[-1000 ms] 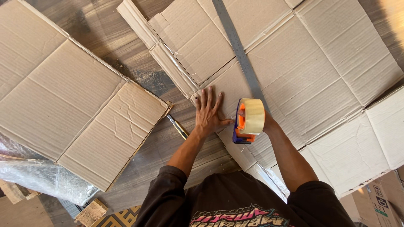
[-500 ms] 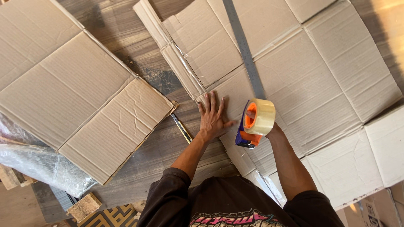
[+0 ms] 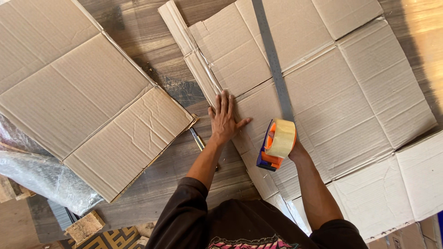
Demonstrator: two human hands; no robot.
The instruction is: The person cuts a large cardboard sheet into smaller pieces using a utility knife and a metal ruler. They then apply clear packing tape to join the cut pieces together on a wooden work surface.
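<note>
My left hand [image 3: 224,119] lies flat, fingers spread, on the near left edge of a large flattened cardboard box [image 3: 341,87] spread over the wooden floor. My right hand [image 3: 296,148] is mostly hidden behind an orange and blue tape dispenser [image 3: 275,144] with a roll of clear tape, which it holds just above the cardboard, right of my left hand. A long metal ruler [image 3: 273,60] lies on the cardboard, running away from the dispenser.
A second flattened cardboard box [image 3: 83,97] lies at the left. A thin tool [image 3: 197,139] rests on the floor between the two sheets. Bubble wrap [image 3: 44,177] and small wooden blocks [image 3: 84,227] sit at the lower left. More cardboard [image 3: 401,189] lies at the lower right.
The view has shifted a little. Both hands keep their places on the cardboard, the dispenser still held beside the flat left hand.
</note>
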